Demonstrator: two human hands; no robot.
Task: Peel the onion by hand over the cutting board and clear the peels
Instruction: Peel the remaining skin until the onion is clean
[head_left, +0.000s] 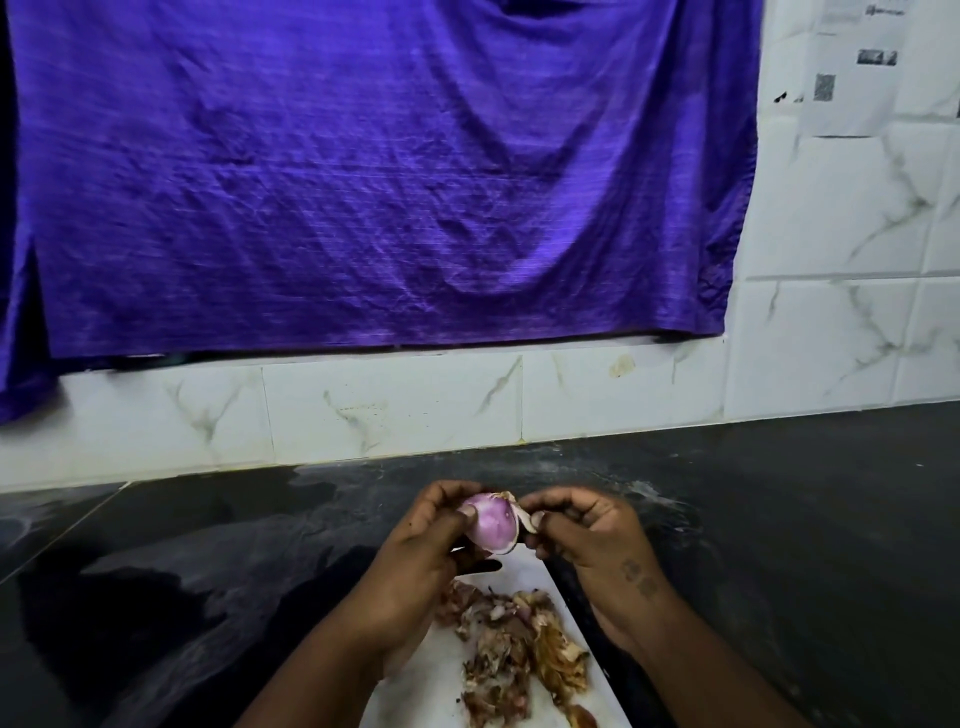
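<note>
A small purple onion is held up above the far end of the white cutting board. My left hand grips the onion from the left, thumb on its front. My right hand pinches a strip of dry skin at the onion's right side, still attached. A heap of brown and pinkish peels lies on the board below my wrists.
The board rests on a dark, wet-looking stone counter. Behind it rises a white marble-pattern tiled wall with a large purple cloth hanging over it. Papers are stuck to the tiles at upper right.
</note>
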